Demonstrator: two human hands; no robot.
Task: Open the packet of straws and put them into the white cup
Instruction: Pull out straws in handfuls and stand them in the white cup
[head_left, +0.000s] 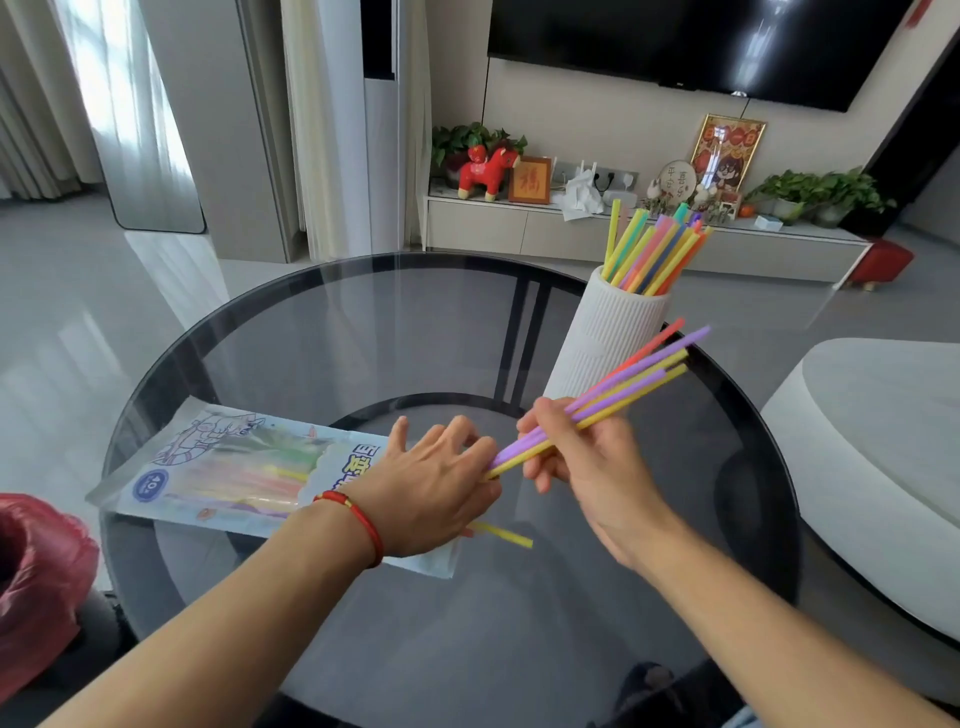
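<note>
Flat printed plastic packet (218, 473), translucent, coloured straws still visible inside, lies on left of round smoked-glass bench (332, 322); crumpled red plastic bag (36, 566) at the far left edge. Left hand (436, 483) with red cord bracelet (363, 525) rests on packet's open end, fingers spread and loose, one yellow straw (506, 535) poking out beneath it. Right hand's (582, 457) grip is clamped on bundle of thin purple, yellow and red plastic straws (623, 384), angled up-right in front of tall ribbed white cup (608, 332), already holding many upright straws.
</note>
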